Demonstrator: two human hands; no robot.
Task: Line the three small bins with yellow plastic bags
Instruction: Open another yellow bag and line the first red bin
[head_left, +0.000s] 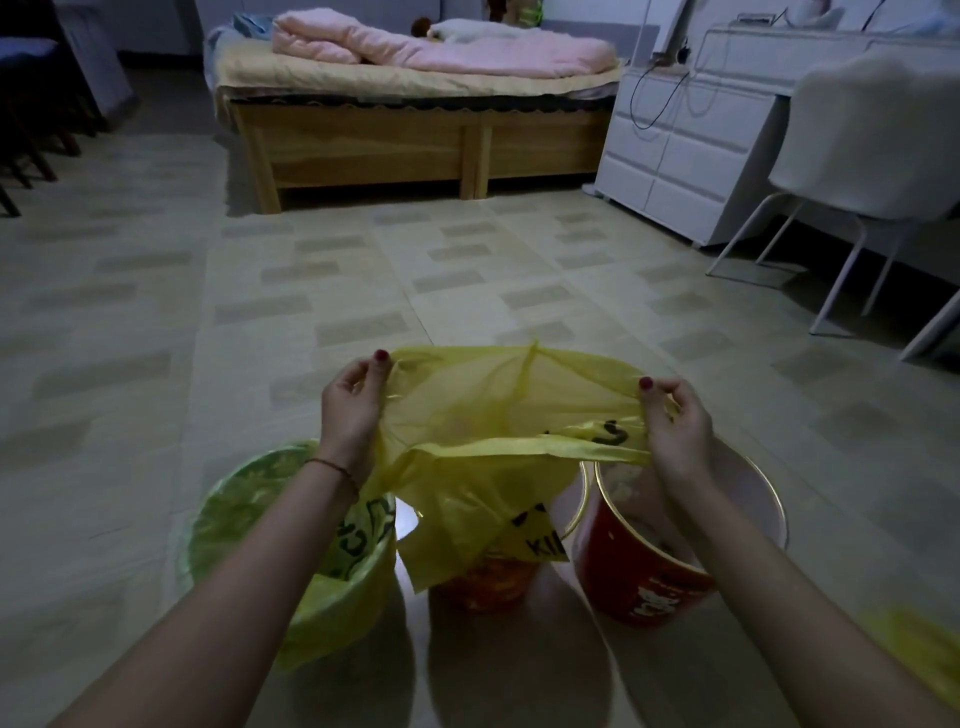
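A yellow plastic bag (498, 415) with black print is stretched open between my hands above the floor. My left hand (350, 410) pinches its left edge and my right hand (675, 421) pinches its right edge. Below it stand three small bins. The left bin (311, 582) wears a yellow bag over its rim. The middle bin (483, 582) is orange-red and mostly hidden under the hanging bag. The right bin (639, 577) is red with a gold rim and shows a bare inside.
More yellow plastic (919, 654) lies at the lower right edge. A wooden bed (415, 140) with a pink quilt stands ahead. A white dresser (675, 150) and a white chair (862, 156) stand at the right. Tiled floor (363, 291) stretches between them and the bins.
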